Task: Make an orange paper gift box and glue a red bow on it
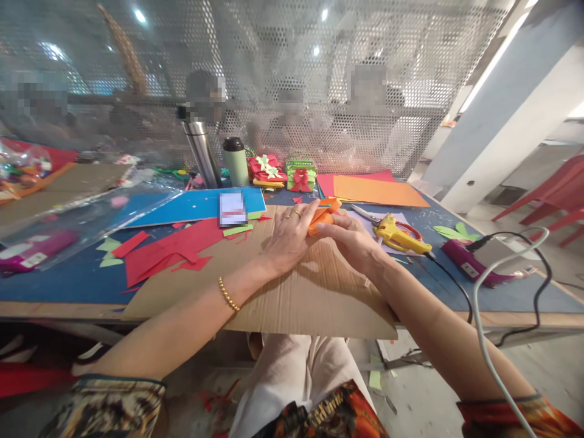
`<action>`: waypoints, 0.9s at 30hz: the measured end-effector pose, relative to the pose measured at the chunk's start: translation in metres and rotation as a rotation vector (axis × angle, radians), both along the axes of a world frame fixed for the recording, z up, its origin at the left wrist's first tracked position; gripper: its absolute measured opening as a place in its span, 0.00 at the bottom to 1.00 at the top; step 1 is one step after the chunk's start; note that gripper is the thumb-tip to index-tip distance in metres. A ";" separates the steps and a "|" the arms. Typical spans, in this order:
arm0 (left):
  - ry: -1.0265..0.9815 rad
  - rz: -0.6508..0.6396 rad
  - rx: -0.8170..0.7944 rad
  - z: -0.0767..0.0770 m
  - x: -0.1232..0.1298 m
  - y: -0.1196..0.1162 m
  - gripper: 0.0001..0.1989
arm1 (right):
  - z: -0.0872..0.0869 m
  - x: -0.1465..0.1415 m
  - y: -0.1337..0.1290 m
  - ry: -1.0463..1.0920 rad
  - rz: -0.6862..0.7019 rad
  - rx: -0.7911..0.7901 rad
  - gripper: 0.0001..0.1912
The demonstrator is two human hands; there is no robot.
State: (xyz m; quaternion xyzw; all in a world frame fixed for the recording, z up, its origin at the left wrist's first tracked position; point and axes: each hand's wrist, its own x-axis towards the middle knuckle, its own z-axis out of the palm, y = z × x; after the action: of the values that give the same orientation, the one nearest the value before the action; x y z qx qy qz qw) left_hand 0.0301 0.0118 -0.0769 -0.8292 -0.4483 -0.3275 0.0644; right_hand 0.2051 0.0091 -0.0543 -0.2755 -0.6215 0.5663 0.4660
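An orange folded paper piece is between my two hands, above a sheet of brown cardboard. My left hand holds it from the left, fingers closed along its side and partly covering it. From the right, my right hand pinches its lower edge between thumb and fingers. A yellow glue gun lies just right of my right hand, with scissors beside it. Red paper scraps and green strips are left of my left hand.
Behind stand a steel flask, a green bottle, a red paper box and a green one. Orange sheets lie back right. A purple power strip and cables occupy the right edge. A phone rests on blue board.
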 end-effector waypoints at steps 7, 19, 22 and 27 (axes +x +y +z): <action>0.045 0.010 0.055 -0.003 0.000 0.002 0.35 | -0.002 -0.001 0.004 0.025 -0.032 -0.041 0.12; 0.053 -0.013 0.061 -0.002 -0.003 0.002 0.36 | 0.000 0.000 0.003 0.053 -0.026 -0.022 0.23; 0.025 -0.056 0.018 0.002 -0.005 0.000 0.39 | 0.000 0.002 0.002 0.012 -0.042 -0.011 0.18; -0.158 -0.229 -0.089 0.011 -0.010 -0.001 0.38 | -0.002 0.006 0.005 0.016 -0.116 -0.002 0.16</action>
State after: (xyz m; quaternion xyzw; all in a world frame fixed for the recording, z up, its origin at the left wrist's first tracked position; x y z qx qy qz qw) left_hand 0.0204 0.0106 -0.0663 -0.8487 -0.3685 -0.3767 -0.0455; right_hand 0.2112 0.0145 -0.0560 -0.3066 -0.6003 0.5412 0.5028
